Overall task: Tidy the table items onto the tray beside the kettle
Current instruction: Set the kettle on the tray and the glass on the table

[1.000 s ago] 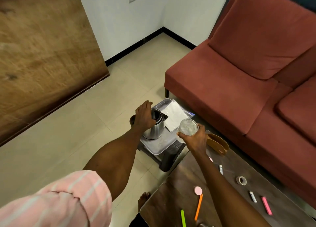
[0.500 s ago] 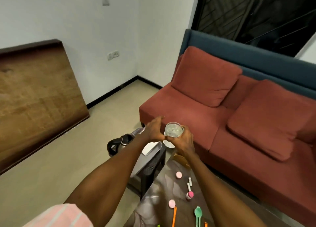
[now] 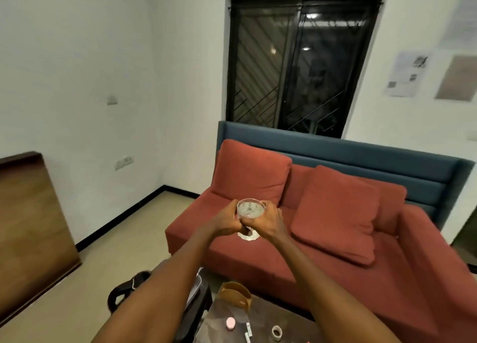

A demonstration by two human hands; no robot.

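Both your hands, left hand point(image 3: 227, 221) and right hand point(image 3: 268, 222), clasp the clear glass point(image 3: 251, 209) raised above the surface point(image 3: 260, 322); cap point(image 3: 230, 323) and tape roll point(image 3: 277, 332) remain untidied.

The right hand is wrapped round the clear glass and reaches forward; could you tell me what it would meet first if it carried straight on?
Probably the red sofa: the right hand and left hand hold the glass towards its seat and back cushion. Depth is unclear.
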